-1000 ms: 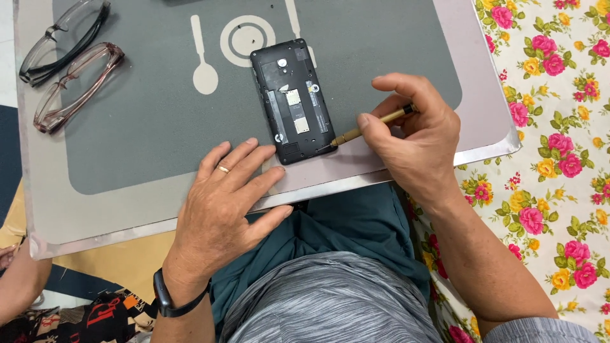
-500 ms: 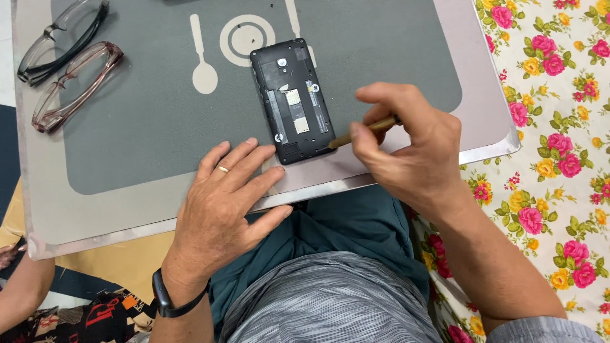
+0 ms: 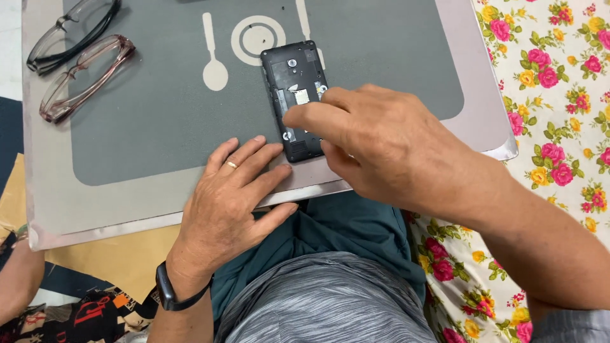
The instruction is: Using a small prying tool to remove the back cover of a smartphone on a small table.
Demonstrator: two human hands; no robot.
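A black phone (image 3: 294,76) with its back cover off lies on a grey placemat (image 3: 159,114) on a silver tray (image 3: 95,209). My right hand (image 3: 387,146) reaches over the phone's lower half. Its index fingertip presses on the exposed inside and its thumb is at the phone's lower right edge. No tool shows in this hand; its palm side is hidden. My left hand (image 3: 232,203) lies flat on the tray's near edge, fingers spread, with the fingertips by the phone's lower left corner. It wears a ring and a dark wristband.
Two pairs of glasses, one black (image 3: 70,32) and one pinkish (image 3: 82,76), lie at the tray's far left. A floral cloth (image 3: 559,95) covers the surface on the right. Another person's arm (image 3: 16,286) shows at the lower left.
My right hand moved left from beside the phone to over it, and the yellowish-handled tool it held is out of sight. My left hand stayed put.
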